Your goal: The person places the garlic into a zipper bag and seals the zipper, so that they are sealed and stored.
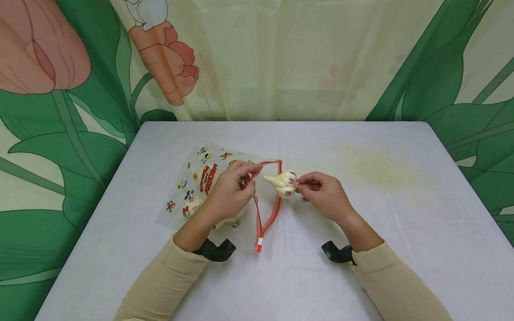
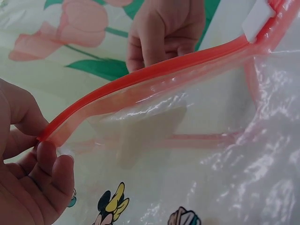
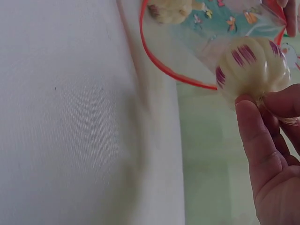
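My left hand (image 1: 232, 188) pinches the red zip edge (image 2: 117, 83) of a clear plastic bag (image 1: 218, 156) printed with cartoon figures, and the bag's mouth stands parted. In my right hand (image 1: 321, 194), thumb and fingertips grip a garlic bulb (image 1: 286, 183) by its root end. The bulb is cream with purple streaks, and its stem points left toward the mouth of the bag. Inside the bag lies another garlic bulb (image 3: 169, 10), seen in the right wrist view. A second pale bulb (image 1: 194, 204) shows through the printed plastic at the bag's left.
A white cloth covers the table (image 1: 361, 147). Behind it hangs a curtain (image 1: 281, 58) with tulips, leaves and a carrot print. The zip's white-tagged end (image 1: 259, 241) lies toward the near side. Dark wrist mounts (image 1: 218, 250) sit on both wrists.
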Demonstrator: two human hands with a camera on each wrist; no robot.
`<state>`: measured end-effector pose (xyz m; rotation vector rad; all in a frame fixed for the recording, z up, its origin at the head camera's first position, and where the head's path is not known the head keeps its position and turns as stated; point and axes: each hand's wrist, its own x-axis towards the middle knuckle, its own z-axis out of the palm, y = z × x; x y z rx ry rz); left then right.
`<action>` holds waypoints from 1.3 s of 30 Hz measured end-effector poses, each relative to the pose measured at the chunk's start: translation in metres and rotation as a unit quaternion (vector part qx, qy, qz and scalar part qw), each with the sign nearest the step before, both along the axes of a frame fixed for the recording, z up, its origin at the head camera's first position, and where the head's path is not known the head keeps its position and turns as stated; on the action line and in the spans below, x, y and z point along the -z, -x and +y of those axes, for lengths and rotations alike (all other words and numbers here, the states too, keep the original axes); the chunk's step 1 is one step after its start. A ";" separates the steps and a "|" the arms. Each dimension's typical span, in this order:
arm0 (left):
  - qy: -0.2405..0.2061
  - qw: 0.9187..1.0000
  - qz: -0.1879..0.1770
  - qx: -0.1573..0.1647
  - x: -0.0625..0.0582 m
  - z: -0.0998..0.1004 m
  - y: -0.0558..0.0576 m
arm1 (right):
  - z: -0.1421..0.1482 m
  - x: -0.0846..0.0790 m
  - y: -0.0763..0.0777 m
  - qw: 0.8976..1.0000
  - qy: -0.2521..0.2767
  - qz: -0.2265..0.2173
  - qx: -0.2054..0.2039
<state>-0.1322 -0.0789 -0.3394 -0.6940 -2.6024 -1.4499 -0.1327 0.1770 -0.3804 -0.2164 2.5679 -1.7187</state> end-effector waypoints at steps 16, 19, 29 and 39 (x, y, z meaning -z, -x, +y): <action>-0.001 1.000 0.001 0.002 -0.001 0.000 0.001 | -0.047 0.009 0.005 0.995 -0.077 0.059 -0.021; -0.003 1.000 0.004 0.002 -0.001 0.000 0.001 | -0.055 0.014 0.005 0.993 -0.096 0.069 -0.028; 0.000 1.000 -0.005 0.001 -0.001 0.000 -0.001 | -0.075 0.017 0.006 0.986 -0.149 0.062 -0.052; -0.002 1.000 0.003 0.003 0.001 0.000 -0.001 | -0.083 0.017 0.008 0.984 -0.162 0.021 -0.076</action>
